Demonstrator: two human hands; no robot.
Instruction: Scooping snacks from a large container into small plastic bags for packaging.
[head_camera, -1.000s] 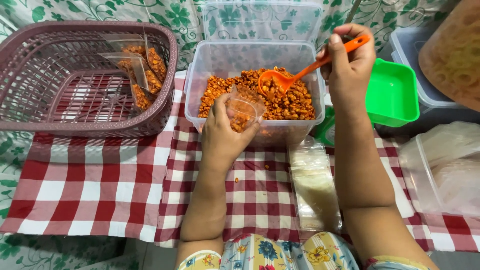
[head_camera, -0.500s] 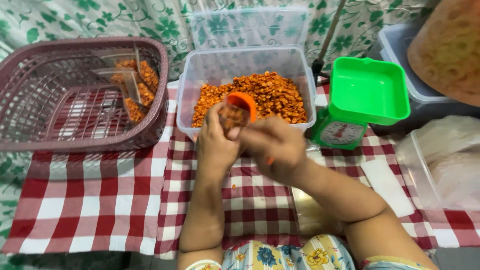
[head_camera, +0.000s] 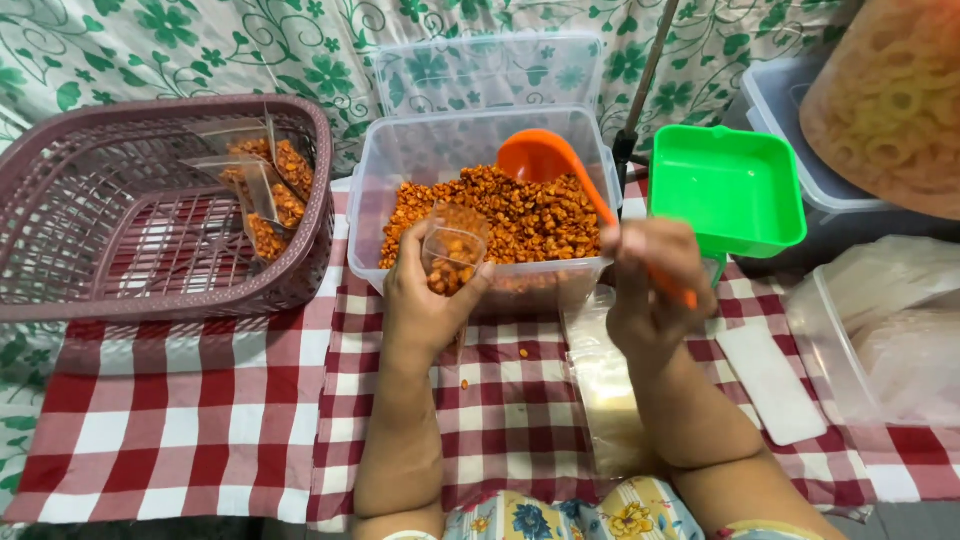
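Scoop handle (head_camera: 655, 275) partly hidden inside right hand (head_camera: 650, 290); snack sack (head_camera: 890, 100) cropped.

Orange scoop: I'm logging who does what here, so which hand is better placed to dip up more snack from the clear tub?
Right. The right hand already grips the orange scoop over the tub; the left hand holds the small bag.
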